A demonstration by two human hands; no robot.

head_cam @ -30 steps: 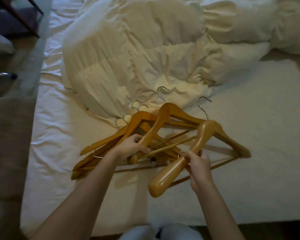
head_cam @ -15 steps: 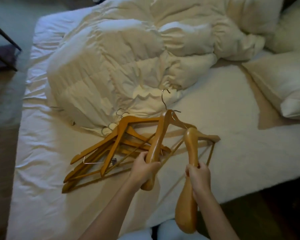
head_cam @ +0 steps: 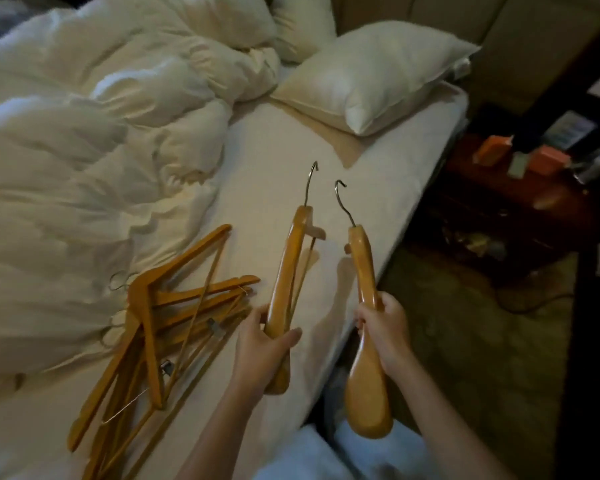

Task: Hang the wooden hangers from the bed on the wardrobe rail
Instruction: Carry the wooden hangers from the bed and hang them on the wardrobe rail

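Observation:
My left hand (head_cam: 262,344) grips one wooden hanger (head_cam: 288,265) by its lower arm, lifted off the bed with its metal hook pointing away from me. My right hand (head_cam: 381,327) holds a second wooden hanger (head_cam: 362,268) the same way, edge-on, over the bed's right edge. A pile of several more wooden hangers (head_cam: 160,327) lies on the white sheet (head_cam: 278,161) to the left of my hands. No wardrobe or rail is in view.
A crumpled cream duvet (head_cam: 84,150) covers the left of the bed and a pillow (head_cam: 371,81) lies at its head. To the right stands a dark wooden bedside table (head_cam: 520,202) with orange boxes, above a carpeted floor (head_cam: 465,341) crossed by a cable.
Both hands have lifted their hangers clear of the pile and turned them edge-on. The view has swung right, toward the pillow and bedside table.

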